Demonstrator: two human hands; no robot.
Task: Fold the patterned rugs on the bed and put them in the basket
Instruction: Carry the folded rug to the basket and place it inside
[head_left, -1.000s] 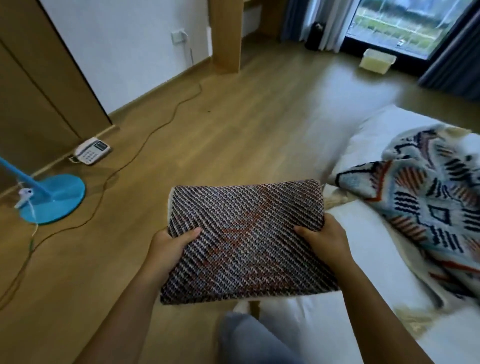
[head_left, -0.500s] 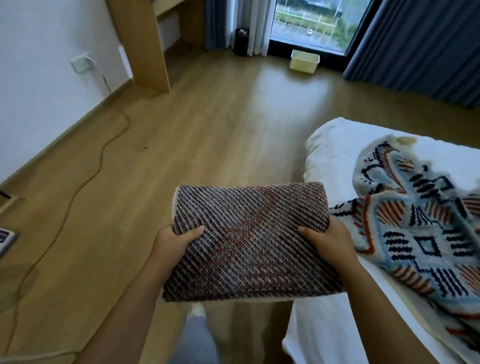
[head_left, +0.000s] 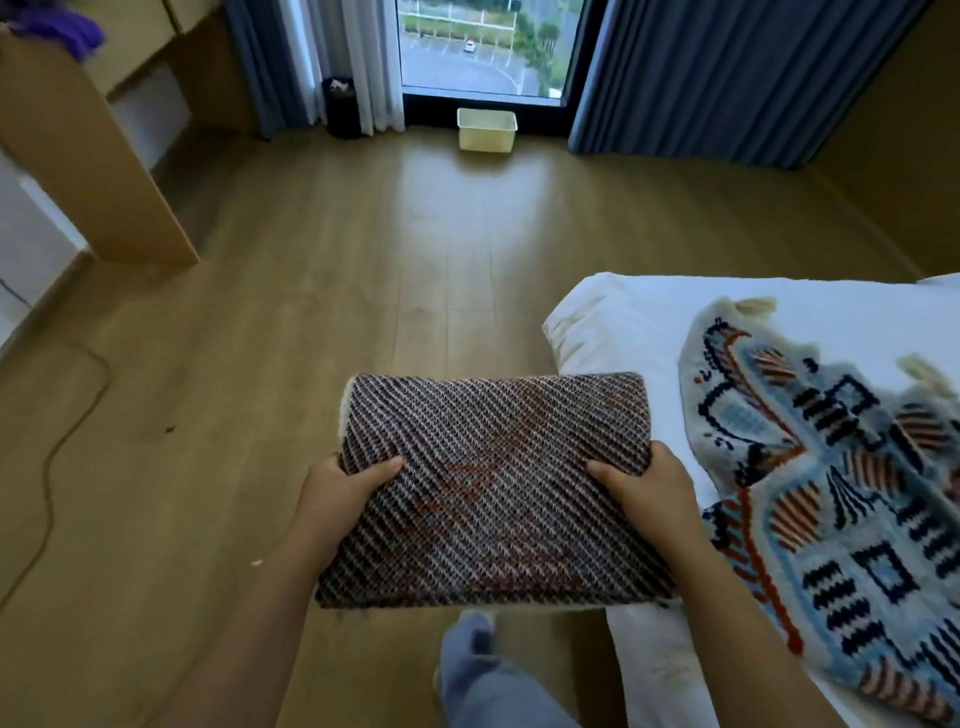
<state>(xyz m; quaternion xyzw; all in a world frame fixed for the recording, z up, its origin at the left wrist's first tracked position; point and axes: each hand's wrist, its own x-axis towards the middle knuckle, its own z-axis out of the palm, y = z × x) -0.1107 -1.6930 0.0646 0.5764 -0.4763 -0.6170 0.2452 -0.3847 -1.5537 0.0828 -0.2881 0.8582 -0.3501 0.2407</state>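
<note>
Hands, left hand (head_left: 340, 488) and right hand (head_left: 649, 491), clamp folded rug (head_left: 493, 488); fingers hidden underneath; basket (head_left: 487, 130) distant.

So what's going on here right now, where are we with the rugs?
A person holds a folded dark striped rug flat in front of them, left hand and right hand each gripping a side edge. They stand on the wood floor beside the bed, facing a pale basket on the floor by the window across the room. A second rug, blue and orange patterned, lies unfolded on the bed.
</note>
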